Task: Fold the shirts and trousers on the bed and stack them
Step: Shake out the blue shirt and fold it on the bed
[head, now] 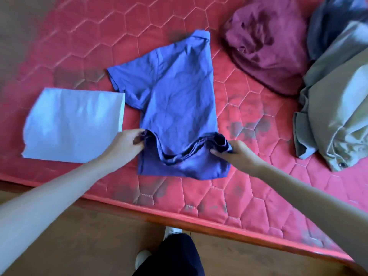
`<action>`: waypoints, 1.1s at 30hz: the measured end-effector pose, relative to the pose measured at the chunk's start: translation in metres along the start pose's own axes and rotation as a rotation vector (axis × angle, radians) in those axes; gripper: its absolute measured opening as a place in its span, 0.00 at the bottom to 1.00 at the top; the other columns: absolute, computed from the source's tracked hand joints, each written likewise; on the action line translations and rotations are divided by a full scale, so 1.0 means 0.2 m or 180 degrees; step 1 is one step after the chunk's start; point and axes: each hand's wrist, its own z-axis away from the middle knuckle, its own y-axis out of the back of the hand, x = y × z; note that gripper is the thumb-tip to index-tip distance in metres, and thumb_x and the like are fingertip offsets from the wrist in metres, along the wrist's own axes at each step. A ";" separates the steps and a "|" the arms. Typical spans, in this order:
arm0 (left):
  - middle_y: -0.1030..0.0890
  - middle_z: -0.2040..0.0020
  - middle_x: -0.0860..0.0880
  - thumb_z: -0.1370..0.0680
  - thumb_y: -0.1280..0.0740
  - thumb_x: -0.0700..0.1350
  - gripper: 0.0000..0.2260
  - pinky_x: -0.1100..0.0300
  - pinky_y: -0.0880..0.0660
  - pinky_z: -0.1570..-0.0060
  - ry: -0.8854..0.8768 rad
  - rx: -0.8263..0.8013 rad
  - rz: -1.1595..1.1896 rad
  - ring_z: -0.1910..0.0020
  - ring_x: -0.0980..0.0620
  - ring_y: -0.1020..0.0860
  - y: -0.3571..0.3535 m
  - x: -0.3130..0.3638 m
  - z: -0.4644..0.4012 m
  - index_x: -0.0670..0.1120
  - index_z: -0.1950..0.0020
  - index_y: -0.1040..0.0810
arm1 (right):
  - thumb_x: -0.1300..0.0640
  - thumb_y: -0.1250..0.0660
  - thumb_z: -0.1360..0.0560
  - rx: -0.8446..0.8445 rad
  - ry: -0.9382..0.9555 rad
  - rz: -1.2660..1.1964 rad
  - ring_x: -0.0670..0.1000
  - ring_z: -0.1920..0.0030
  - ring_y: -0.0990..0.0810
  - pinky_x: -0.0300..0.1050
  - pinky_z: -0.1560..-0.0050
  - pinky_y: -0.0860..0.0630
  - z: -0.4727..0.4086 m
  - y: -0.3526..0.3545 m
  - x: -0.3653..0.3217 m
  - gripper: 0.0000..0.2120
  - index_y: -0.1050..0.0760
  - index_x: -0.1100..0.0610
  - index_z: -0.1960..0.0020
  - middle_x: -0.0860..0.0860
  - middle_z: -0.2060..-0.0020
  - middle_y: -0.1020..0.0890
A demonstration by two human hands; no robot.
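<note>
Blue polo shirt (179, 92) lay folded in half lengthwise on the red quilted mattress (249, 200), collar pointing away and one sleeve spread to the left. The left hand (125, 144) pinched the shirt's left edge near the hem, and the right hand (233, 154) gripped the bunched right edge, so a ridge of fabric rose between them. A folded white shirt (71, 124) rested flat just beside it on the left. To the right sat a crumpled maroon garment (266, 42), with an olive garment (334, 108) and a grey one (330, 20) heaped beyond it.
</note>
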 end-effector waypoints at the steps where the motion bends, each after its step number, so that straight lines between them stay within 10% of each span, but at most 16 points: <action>1: 0.25 0.69 0.53 0.24 0.33 0.36 0.04 0.62 0.33 0.67 0.0045 0.0118 0.0071 0.66 0.59 0.31 0.01 0.01 -0.13 0.42 0.58 0.22 | 0.53 0.30 0.24 0.0139 -0.0066 -0.0274 0.44 0.63 0.31 0.44 0.64 0.33 -0.13 0.04 -0.03 0.17 0.24 0.69 0.57 0.49 0.65 0.27; 7: 0.22 0.64 0.51 0.23 0.30 0.48 0.08 0.62 0.26 0.66 0.1324 0.0147 0.1273 0.65 0.53 0.23 -0.04 -0.10 -0.60 0.47 0.59 0.25 | 0.47 0.29 0.26 0.0902 -0.0633 -0.0947 0.53 0.49 0.18 0.53 0.46 0.22 -0.75 0.08 0.03 0.18 0.22 0.60 0.44 0.56 0.48 0.17; 15: 0.35 0.78 0.52 0.27 0.27 0.46 0.23 0.57 0.41 0.72 0.1161 0.1063 0.0171 0.74 0.50 0.36 -0.21 -0.23 -0.41 0.46 0.73 0.38 | 0.47 0.25 0.32 0.1695 -0.0855 -0.0639 0.50 0.60 0.24 0.44 0.61 0.30 -0.65 -0.17 0.16 0.19 0.30 0.56 0.51 0.42 0.62 0.23; 20: 0.29 0.69 0.43 0.22 0.35 0.41 0.12 0.51 0.36 0.63 0.1297 0.1494 -0.0125 0.64 0.41 0.30 -0.26 -0.22 -0.27 0.41 0.64 0.30 | 0.58 0.29 0.26 0.1730 -0.0825 -0.0614 0.53 0.51 0.23 0.43 0.53 0.29 -0.56 -0.20 0.20 0.16 0.27 0.58 0.41 0.49 0.52 0.21; 23: 0.22 0.45 0.40 0.22 0.36 0.37 0.11 0.46 0.28 0.47 0.0488 0.2130 -0.1138 0.44 0.39 0.25 -0.30 -0.14 -0.22 0.39 0.41 0.25 | 0.60 0.32 0.25 0.2274 -0.0219 0.0266 0.56 0.40 0.26 0.47 0.43 0.29 -0.52 -0.21 0.15 0.21 0.30 0.59 0.32 0.54 0.38 0.25; 27: 0.25 0.33 0.40 0.24 0.39 0.35 0.17 0.43 0.35 0.31 -0.1347 0.1427 -0.2065 0.32 0.39 0.28 -0.50 -0.07 -0.19 0.37 0.35 0.25 | 0.68 0.37 0.25 0.2363 0.1183 0.1197 0.62 0.34 0.27 0.58 0.33 0.30 -0.51 -0.42 0.06 0.19 0.27 0.67 0.34 0.62 0.35 0.25; 33: 0.35 0.24 0.43 0.21 0.45 0.51 0.25 0.42 0.43 0.27 -0.0569 0.0402 -0.2767 0.24 0.42 0.39 -0.66 -0.20 -0.24 0.42 0.25 0.34 | 0.59 0.40 0.22 0.1445 0.1123 0.1806 0.58 0.26 0.36 0.59 0.27 0.38 -0.57 -0.72 0.11 0.23 0.33 0.57 0.27 0.58 0.28 0.32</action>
